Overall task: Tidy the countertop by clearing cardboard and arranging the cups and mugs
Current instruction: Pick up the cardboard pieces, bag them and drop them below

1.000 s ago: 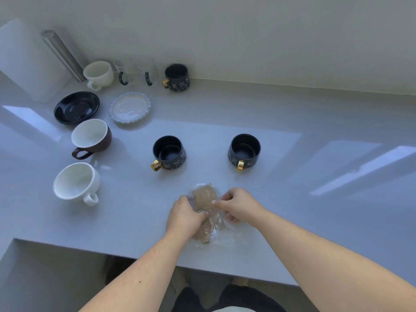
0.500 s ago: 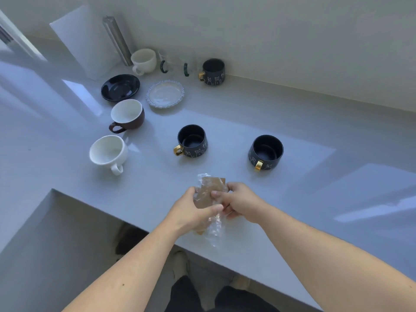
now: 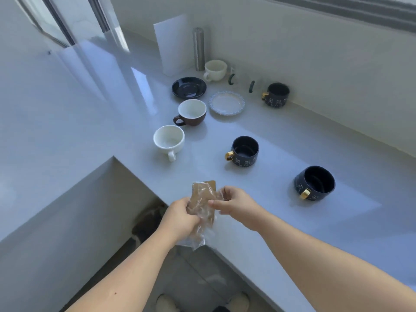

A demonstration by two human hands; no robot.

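A brown cardboard piece in crinkled clear plastic [image 3: 202, 197] is held upright over the counter's front edge. My left hand [image 3: 180, 216] grips its lower left side and my right hand [image 3: 234, 202] pinches its right edge. On the counter stand two black mugs with gold handles [image 3: 245, 152] [image 3: 315, 183], a third black mug [image 3: 276, 94] by the wall, a white cup [image 3: 168, 140], a brown cup with a white inside [image 3: 191, 112] and a cream cup [image 3: 215, 69].
A black saucer [image 3: 189, 87] and a pale scalloped saucer [image 3: 227, 103] lie behind the cups. Two clear glasses with green handles [image 3: 242, 83], a steel cylinder [image 3: 198, 49] and a white board [image 3: 172, 47] stand at the back corner. The grey countertop [image 3: 292, 221] turns left.
The wrapped cardboard has come up off the counter between both hands. My view has swung left, so the cups now sit further right in the frame.
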